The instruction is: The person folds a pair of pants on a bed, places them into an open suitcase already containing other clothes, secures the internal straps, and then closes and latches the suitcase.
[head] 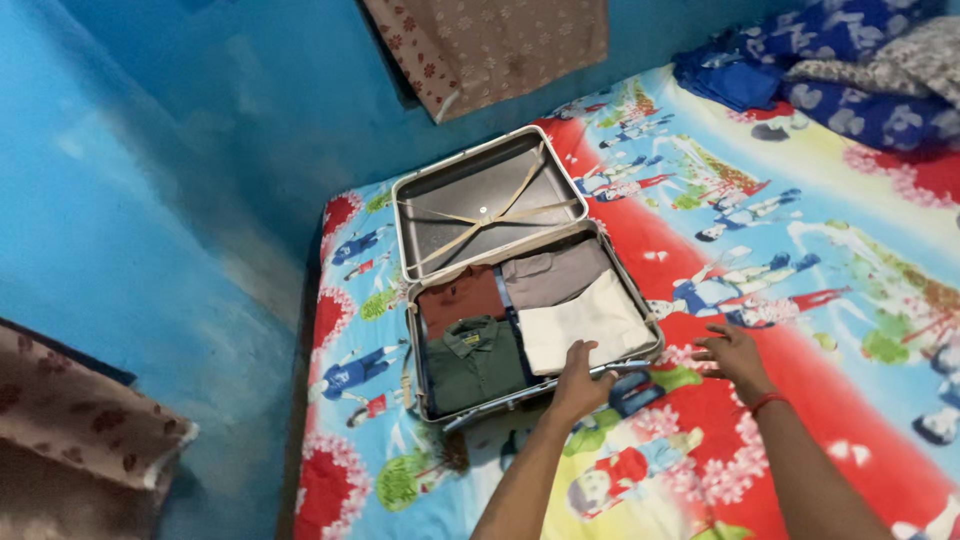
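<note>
Nearest, the left hand (580, 380) rests on the near rim of the open suitcase (640, 362), fingers curled over the edge and thumb up, gripping the rim itself. Just to its right, apart from the case, the right hand (732, 352) lies flat on the printed bedsheet (860, 300), fingers spread wide and holding nothing; a red thread (768, 402) circles its wrist.

Directly beyond the left hand's fingers lies a folded cream garment (585, 322), touching the rim. Left of the grip sits a folded dark green shirt (475, 362), and beyond that a rust-red garment (462, 298). Past the cream piece lies a grey-brown folded cloth (555, 272). All four fill the lower half of the case side by side.

Farther on, the raised lid (485, 195) lies open with tan straps (480, 218) crossed over its grey lining. Well beyond and to the right, blue flowered bedding (850, 75) is heaped at the far corner, and a brown flowered cloth (490, 45) hangs on the blue wall (150, 150).
</note>
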